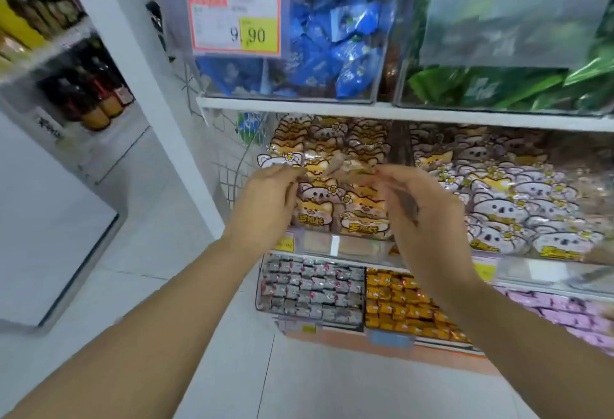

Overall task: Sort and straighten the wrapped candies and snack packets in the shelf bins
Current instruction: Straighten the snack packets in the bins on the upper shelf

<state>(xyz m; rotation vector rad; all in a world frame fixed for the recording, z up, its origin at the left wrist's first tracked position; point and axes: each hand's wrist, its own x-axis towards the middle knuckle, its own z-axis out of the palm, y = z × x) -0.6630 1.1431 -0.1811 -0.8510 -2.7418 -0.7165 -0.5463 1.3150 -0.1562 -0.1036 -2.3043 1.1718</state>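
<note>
Nearest, the left hand (265, 199) reaches to the bin of cartoon packets (319, 245), its fingers (289, 171) pinching the left end of a blurred packet (345, 167) held just above that bin's front rows. The right hand (422, 209) pinches the other end. Inside the bin the fox packets stand fairly upright. Right of it, koala packets (518, 199) lie more jumbled. Above the bin, blue candies (332, 46) and green packets (498, 86) sit in loose heaps. Below it, grey sweets (309, 289) and orange sweets (405, 302) look tidy. I judge the work about midway, with the upper heaps and koala rows left.
</note>
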